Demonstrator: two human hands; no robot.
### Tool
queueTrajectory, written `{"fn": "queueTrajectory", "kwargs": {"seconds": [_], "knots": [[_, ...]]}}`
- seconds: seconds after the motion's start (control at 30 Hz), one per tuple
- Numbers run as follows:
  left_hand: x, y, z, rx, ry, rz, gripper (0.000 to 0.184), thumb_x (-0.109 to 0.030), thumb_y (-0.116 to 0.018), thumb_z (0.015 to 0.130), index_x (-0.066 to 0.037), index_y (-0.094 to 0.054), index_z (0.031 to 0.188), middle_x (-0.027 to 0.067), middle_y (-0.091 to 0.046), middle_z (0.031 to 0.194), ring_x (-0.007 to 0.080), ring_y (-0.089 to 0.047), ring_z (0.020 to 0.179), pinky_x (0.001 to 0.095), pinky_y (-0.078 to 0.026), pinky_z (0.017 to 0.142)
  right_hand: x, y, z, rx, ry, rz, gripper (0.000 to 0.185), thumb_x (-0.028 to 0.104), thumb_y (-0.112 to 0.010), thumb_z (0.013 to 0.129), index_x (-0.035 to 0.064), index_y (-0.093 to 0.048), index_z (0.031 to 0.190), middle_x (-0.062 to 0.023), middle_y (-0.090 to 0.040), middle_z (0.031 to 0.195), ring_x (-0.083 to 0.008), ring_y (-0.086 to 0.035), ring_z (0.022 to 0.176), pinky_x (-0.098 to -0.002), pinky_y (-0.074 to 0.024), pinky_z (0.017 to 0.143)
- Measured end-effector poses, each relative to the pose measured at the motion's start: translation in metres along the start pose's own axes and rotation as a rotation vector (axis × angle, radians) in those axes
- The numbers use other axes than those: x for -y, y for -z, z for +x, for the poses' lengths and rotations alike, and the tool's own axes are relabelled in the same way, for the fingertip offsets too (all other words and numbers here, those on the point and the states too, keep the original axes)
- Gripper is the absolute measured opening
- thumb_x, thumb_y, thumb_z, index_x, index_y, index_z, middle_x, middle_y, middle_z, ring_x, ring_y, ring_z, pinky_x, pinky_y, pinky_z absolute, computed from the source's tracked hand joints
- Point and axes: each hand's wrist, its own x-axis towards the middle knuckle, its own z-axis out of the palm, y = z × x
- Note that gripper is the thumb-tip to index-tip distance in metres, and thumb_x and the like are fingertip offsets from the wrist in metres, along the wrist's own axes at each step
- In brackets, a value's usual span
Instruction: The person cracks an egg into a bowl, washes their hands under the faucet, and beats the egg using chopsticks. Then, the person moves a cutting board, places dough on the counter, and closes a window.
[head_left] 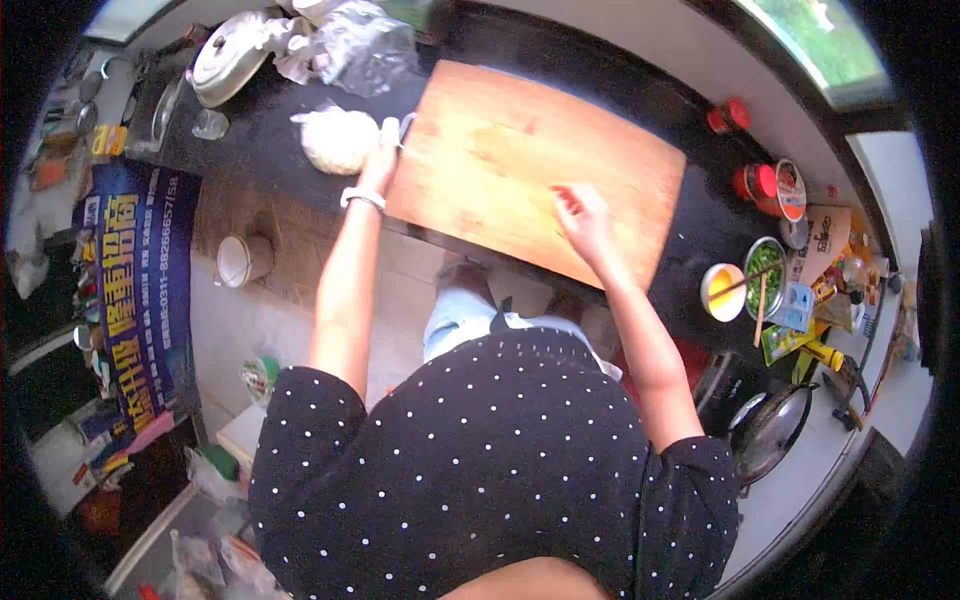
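At the left edge of the wooden board [520, 150], my left hand [379, 168] reaches forward, its fingers closed around a small white object [390, 130] whose kind I cannot make out. Right beside that hand sits a round pale bundle [338, 140], seemingly wrapped in clear plastic. Over the right part of the board is my right hand [582, 216], its fingers curled in and nothing visible in them. Whether it touches the wood I cannot tell.
On the right stand a bowl of yellow liquid [722, 292], a bowl of chopped greens [768, 270] with chopsticks, and red-lidded jars [755, 181]. A wok [770, 435] lies lower right. Far left are a metal lid [228, 60] and plastic bags [365, 50]; a white bucket [237, 262] stands below.
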Motion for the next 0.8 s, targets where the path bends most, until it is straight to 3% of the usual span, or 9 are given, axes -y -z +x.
{"fn": "queueTrajectory", "kwargs": {"seconds": [0.1,0.17,0.23,0.27,0.37,0.4,0.5,0.67,0.8], "knots": [[0.002,0.017,0.030,0.300,0.025,0.032,0.061,-0.054,-0.035,0.092,0.002,-0.059,0.086,0.0056,-0.056,0.079,0.0148,-0.048,0.075,0.0328,-0.042,0.069,0.029,-0.122,0.072,0.174,-0.098,0.147,0.026,0.021,-0.058,0.080,0.0038,-0.066,0.097,-0.0116,-0.065,0.082,-0.0219,-0.062,0.077,-0.0303,-0.0493,0.072],[0.003,0.021,0.037,0.236,0.077,-0.090,0.059,-0.055,-0.037,0.091,-0.001,-0.057,0.079,0.0031,-0.053,0.074,0.0126,-0.045,0.068,0.0303,-0.040,0.064,0.039,-0.190,0.121,0.252,-0.202,0.216,0.027,0.021,-0.055,0.081,0.0022,-0.065,0.097,-0.0087,-0.065,0.076,-0.0127,-0.060,0.070,-0.0272,-0.0484,0.065],[0.070,0.015,0.085,0.382,0.124,0.011,0.062,-0.058,-0.040,0.088,-0.001,-0.059,0.104,0.0060,-0.059,0.090,0.0175,-0.052,0.085,0.0334,-0.041,0.078,0.044,-0.238,0.161,0.282,-0.292,0.152,0.028,0.019,-0.051,0.081,0.0015,-0.065,0.098,-0.0092,-0.066,0.075,-0.0143,-0.061,0.069,-0.0282,-0.0490,0.066],[0.051,0.022,0.081,0.442,0.307,-0.142,0.072,-0.063,-0.043,0.084,0.001,-0.052,0.117,0.0130,-0.057,0.110,0.0226,-0.052,0.102,0.0364,-0.039,0.088,0.045,-0.252,0.170,0.291,-0.343,0.119,0.029,0.018,-0.049,0.082,0.0012,-0.065,0.098,-0.0095,-0.066,0.074,-0.0151,-0.062,0.068,-0.0288,-0.0493,0.066],[0.048,0.024,0.079,0.411,0.394,-0.401,0.060,-0.059,-0.040,0.088,-0.002,-0.055,0.100,0.0067,-0.058,0.092,0.0153,-0.054,0.079,0.0308,-0.043,0.070,0.053,-0.271,0.182,0.333,-0.469,-0.038,0.028,0.015,-0.053,0.074,0.0027,-0.066,0.096,-0.0181,-0.067,0.081,-0.0270,-0.066,0.080,-0.0380,-0.0513,0.072],[0.048,0.026,0.082,0.438,0.458,-0.447,0.064,-0.060,-0.042,0.086,-0.003,-0.052,0.112,0.0100,-0.058,0.106,0.0188,-0.054,0.095,0.0322,-0.041,0.082,0.053,-0.275,0.181,0.351,-0.504,-0.021,0.025,0.014,-0.054,0.072,0.0030,-0.067,0.090,-0.0189,-0.066,0.083,-0.0289,-0.065,0.082,-0.0381,-0.0509,0.074],[0.044,0.033,0.087,0.556,0.499,-0.497,0.095,-0.073,-0.046,0.075,0.007,-0.040,0.126,0.0249,-0.043,0.128,0.0292,-0.043,0.120,0.0374,-0.031,0.102,0.057,-0.285,0.179,0.339,-0.413,-0.106,0.025,0.015,-0.049,0.077,0.0016,-0.067,0.088,-0.0143,-0.067,0.077,-0.0213,-0.065,0.076,-0.0340,-0.0506,0.069],[0.049,0.040,0.083,0.577,0.503,-0.456,0.073,-0.067,-0.058,0.072,-0.001,-0.054,0.100,0.0138,-0.059,0.096,0.0198,-0.056,0.089,0.0294,-0.045,0.076,0.098,-0.268,0.163,0.244,-0.480,-0.141,0.028,0.025,-0.059,0.071,0.0012,-0.067,0.085,-0.0193,-0.066,0.083,-0.0290,-0.065,0.082,-0.0368,-0.0505,0.075],[0.017,0.067,0.062,0.676,0.435,-0.627,0.056,-0.053,-0.047,0.087,0.000,-0.053,0.106,0.0138,-0.059,0.099,0.0182,-0.056,0.090,0.0285,-0.044,0.080,0.143,-0.232,0.148,0.153,-0.395,-0.159,0.028,0.023,-0.064,0.067,-0.0029,-0.064,0.079,-0.0238,-0.063,0.082,-0.0343,-0.063,0.083,-0.0410,-0.0494,0.075]]}}
